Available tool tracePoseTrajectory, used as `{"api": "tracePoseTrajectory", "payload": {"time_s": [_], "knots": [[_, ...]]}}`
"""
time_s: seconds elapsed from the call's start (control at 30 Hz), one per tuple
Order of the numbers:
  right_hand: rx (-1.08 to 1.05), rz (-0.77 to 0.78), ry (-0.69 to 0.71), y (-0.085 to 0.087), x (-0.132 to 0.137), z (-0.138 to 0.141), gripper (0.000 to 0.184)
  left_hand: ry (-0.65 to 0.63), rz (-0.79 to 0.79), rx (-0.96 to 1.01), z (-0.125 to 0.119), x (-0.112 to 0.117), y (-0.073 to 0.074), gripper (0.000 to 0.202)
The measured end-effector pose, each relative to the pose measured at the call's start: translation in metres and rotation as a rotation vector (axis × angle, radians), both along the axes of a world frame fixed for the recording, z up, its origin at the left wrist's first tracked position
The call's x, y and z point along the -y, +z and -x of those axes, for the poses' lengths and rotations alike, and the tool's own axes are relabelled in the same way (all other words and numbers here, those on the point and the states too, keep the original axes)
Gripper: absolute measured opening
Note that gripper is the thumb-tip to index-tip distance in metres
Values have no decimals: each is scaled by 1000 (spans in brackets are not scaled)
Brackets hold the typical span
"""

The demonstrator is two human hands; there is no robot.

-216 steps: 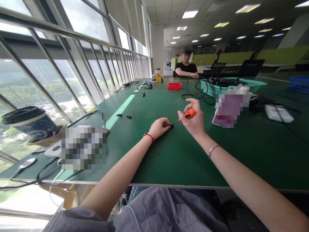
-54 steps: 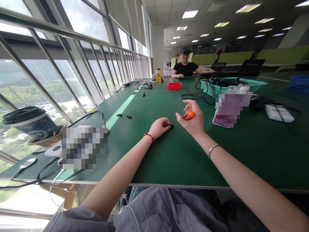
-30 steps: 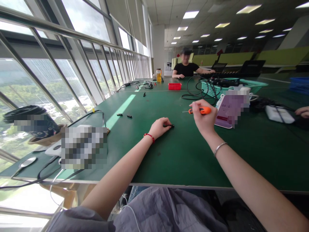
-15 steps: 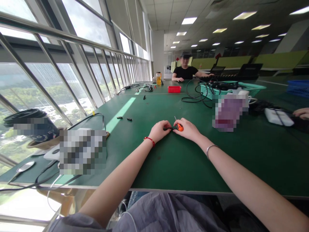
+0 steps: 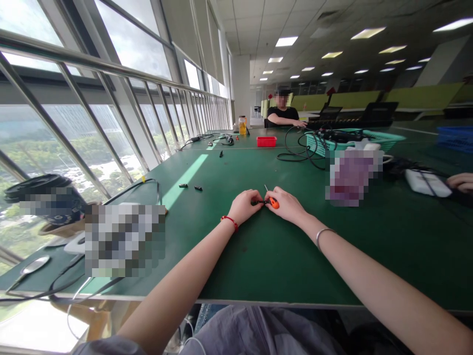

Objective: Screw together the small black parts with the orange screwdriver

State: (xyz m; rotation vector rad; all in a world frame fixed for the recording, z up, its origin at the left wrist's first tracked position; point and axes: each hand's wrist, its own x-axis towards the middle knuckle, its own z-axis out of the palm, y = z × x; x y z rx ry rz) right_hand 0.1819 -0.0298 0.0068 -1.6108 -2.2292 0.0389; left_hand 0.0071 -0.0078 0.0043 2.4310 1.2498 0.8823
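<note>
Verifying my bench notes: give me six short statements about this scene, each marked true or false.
1. The right hand grips an orange-and-black screwdriver. True.
2. The left hand pinches a small black part. True.
3. The screwdriver's tip touches the small black part. False: the tip points away from it.
4. The silver bangle circles the left wrist. False: the silver bangle is on the right.
5. In the picture, the red tray stands left of the turquoise basket. True.
6. The takeaway cup lacks a lid. False: a black lid tops the takeaway cup.

screwdriver (image 5: 274, 202) | orange-black handle, thin shaft pointing away | black piece (image 5: 260, 202) | small, slim, beside handle, partly hidden
</note>
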Motion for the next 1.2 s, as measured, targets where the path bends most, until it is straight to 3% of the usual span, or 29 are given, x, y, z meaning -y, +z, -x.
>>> {"api": "tracePoseTrajectory", "payload": {"time_s": [0.37, 0.7, 0.93, 1.2], "knots": [[33, -10, 12, 3, 2, 0, 15, -11, 25, 75, 1, -2, -2, 6], [-1, 6, -43, 6, 2, -2, 14, 16, -72, 9, 3, 5, 9, 9], [-96, 13, -42, 1, -5, -11, 15, 1, -35, -3, 4, 1, 1, 9], [-284, -24, -141, -2, -13, -33, 12, -50, 84, 50, 1, -10, -6, 10]]}}
